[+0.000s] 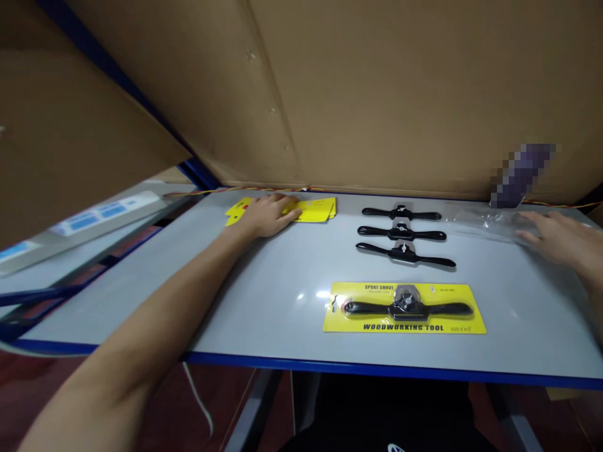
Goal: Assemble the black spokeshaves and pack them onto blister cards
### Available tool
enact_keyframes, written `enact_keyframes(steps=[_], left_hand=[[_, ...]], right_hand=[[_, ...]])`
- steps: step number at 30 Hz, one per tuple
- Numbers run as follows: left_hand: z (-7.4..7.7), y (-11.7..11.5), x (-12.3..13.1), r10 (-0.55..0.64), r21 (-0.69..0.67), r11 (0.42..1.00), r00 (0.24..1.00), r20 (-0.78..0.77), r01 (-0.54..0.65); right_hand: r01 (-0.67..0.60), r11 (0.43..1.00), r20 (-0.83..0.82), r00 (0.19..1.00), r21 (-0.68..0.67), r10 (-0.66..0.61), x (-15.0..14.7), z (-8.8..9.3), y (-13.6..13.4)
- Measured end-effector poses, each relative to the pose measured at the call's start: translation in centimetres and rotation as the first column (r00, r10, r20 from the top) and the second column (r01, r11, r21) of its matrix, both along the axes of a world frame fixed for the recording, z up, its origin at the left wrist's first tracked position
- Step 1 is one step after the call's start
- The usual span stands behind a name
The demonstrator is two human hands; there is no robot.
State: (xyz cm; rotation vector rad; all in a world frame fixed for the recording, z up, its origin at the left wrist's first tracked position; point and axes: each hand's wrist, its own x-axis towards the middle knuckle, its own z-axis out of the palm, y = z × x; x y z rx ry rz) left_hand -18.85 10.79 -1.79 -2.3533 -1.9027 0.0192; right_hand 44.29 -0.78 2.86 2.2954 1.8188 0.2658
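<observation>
My left hand (267,215) lies on a small pile of yellow backing cards (320,209) at the back of the table, fingers spread over them. On the right, my right hand (558,235) reaches to the clear plastic blister covers (485,223), its thumb and fingers apart at their edge. Between the hands, three black spokeshaves lie in a column: a back one (401,213), a middle one (402,233) and a front one (405,253). Nearer to me lies a packaged spokeshave (407,309), under clear plastic on a yellow printed card.
A brown board (377,94) rises behind the grey table (264,301), which has a blue front edge. A pixelated purple object (521,176) leans at the back right. On the left sits a white power strip (89,220); thin twisted wires run along the back.
</observation>
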Motion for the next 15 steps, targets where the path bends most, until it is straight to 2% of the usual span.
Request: enact_keyframes(steps=[4, 10, 13, 15], left_hand=[[-0.1, -0.3, 0.9, 0.076, 0.031, 0.997, 0.997, 0.008, -0.077], [-0.8, -0.3, 1.4, 0.129, 0.069, 0.988, 0.988, 0.082, -0.135], [-0.9, -0.2, 1.2, 0.123, 0.054, 0.990, 0.987, 0.104, -0.129], [-0.9, -0.1, 1.1, 0.120, 0.034, 0.992, 0.986, 0.119, -0.125]], right_hand=[[-0.077, 0.996, -0.021, 0.997, 0.039, 0.078, 0.2, 0.5, 0.3], [-0.075, 0.987, 0.000, 0.997, 0.143, 0.076, -1.5, 1.9, -0.5], [-0.016, 0.988, -0.007, 1.000, 0.157, 0.017, -0.7, 1.7, -0.4], [-0.030, 0.991, -0.020, 0.999, 0.131, 0.033, 0.7, 1.0, 0.0]])
